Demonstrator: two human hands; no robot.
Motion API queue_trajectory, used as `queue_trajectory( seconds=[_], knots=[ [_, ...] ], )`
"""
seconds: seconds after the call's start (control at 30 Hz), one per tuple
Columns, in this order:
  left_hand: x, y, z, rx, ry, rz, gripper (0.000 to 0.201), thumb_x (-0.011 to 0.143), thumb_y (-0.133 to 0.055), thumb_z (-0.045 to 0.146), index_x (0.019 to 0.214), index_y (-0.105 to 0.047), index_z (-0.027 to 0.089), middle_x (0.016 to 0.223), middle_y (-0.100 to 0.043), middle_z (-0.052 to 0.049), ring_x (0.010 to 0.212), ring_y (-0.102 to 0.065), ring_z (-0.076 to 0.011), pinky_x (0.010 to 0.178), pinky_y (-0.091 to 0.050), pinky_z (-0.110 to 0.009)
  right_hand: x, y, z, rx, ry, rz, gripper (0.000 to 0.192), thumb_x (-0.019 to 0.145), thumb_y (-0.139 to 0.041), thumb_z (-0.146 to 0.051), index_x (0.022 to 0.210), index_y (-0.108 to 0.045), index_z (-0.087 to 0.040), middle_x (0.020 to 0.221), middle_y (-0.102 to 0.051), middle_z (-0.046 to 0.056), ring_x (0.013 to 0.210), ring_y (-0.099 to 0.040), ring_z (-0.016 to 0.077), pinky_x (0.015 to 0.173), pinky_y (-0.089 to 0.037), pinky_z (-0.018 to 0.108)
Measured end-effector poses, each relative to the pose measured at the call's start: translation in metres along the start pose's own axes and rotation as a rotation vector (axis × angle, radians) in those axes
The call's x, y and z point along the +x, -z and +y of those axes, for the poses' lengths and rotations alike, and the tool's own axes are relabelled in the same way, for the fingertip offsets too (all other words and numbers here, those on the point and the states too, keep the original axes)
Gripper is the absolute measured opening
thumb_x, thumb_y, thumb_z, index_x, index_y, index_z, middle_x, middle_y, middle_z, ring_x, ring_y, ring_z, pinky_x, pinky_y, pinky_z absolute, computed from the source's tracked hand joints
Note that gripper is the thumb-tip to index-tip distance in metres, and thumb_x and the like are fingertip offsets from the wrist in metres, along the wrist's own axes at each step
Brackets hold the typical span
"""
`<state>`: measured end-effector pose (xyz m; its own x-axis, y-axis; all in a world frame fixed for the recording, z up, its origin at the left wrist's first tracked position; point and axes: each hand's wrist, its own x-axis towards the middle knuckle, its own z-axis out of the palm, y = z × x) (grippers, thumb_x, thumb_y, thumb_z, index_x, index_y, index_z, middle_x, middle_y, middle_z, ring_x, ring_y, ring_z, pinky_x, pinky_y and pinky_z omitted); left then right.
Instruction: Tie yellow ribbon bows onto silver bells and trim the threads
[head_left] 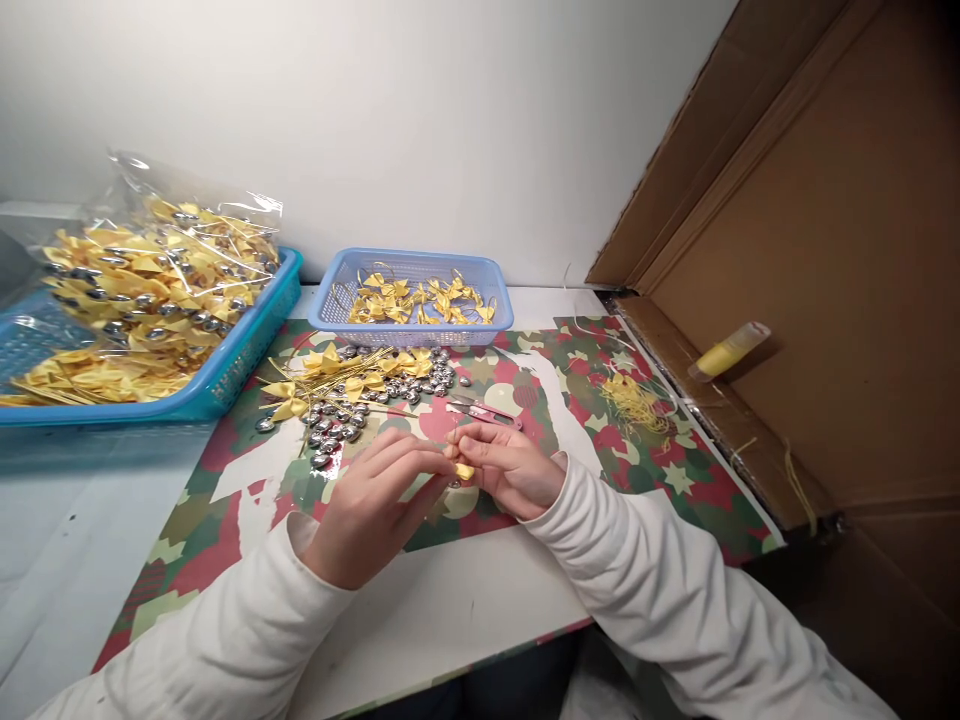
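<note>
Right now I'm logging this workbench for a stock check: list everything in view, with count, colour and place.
small basket: one, light blue, back centre, holds yellow bows
large tray: one, blue, far left
bagged bows: many, yellow, in tray
loose bows: several, yellow, on mat
beads: many, silver, on mat
snips: one, pink, mid-mat
thread scraps: heap, yellow, mat right
tube: one, yellow, on cardboard
mat: one, camouflage
left hand: pinching
right hand: holds yellow piece
</note>
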<state>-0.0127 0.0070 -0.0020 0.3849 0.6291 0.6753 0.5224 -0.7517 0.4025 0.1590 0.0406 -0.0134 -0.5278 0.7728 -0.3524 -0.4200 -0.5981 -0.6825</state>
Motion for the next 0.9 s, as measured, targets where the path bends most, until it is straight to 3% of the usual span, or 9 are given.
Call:
queue_trajectory(
  seconds=[0.17, 0.37, 0.53, 0.9],
  knots=[
    [0.003, 0.003, -0.001, -0.002, -0.001, 0.120, 0.020, 0.080, -0.065, 0.000, 0.088, -0.059, 0.018, 0.076, -0.068, -0.002, 0.069, -0.060, -0.0144, 0.067, -0.049, -0.029, 0.001, 0.004, -0.007, 0.024, 0.086, 0.095, 0.031, 0.063, -0.083, -0.036, 0.082, -0.073, -0.014, 0.079, -0.072, 0.005, 0.068, -0.060, 0.0092, 0.068, -0.050, 0.023],
    [0.003, 0.004, 0.000, 0.034, -0.032, 0.081, 0.021, 0.078, -0.067, 0.001, 0.088, -0.062, 0.019, 0.075, -0.071, -0.002, 0.067, -0.061, -0.0153, 0.066, -0.050, -0.030, -0.002, 0.002, -0.007, -0.201, 0.221, 0.084, 0.028, 0.065, -0.081, -0.040, 0.080, -0.072, -0.017, 0.081, -0.070, 0.003, 0.069, -0.057, 0.0094, 0.066, -0.048, 0.023],
    [0.002, 0.001, -0.001, 0.074, -0.028, 0.050, 0.017, 0.080, -0.067, 0.006, 0.085, -0.060, 0.020, 0.072, -0.071, 0.000, 0.064, -0.060, -0.0150, 0.064, -0.050, -0.029, -0.002, 0.001, 0.001, -0.426, 0.240, 0.007, 0.032, 0.067, -0.078, -0.047, 0.078, -0.069, -0.018, 0.078, -0.064, 0.000, 0.067, -0.056, 0.0106, 0.061, -0.048, 0.024],
    [0.000, -0.003, 0.002, -0.051, 0.220, 0.061, 0.006, 0.083, -0.065, 0.016, 0.079, -0.064, 0.021, 0.070, -0.070, 0.000, 0.062, -0.059, -0.0141, 0.059, -0.046, -0.028, 0.000, -0.002, 0.010, -0.378, 0.316, 0.025, 0.041, 0.067, -0.076, -0.056, 0.074, -0.061, -0.019, 0.071, -0.055, -0.003, 0.060, -0.050, 0.0086, 0.055, -0.046, 0.023]
  ],
)
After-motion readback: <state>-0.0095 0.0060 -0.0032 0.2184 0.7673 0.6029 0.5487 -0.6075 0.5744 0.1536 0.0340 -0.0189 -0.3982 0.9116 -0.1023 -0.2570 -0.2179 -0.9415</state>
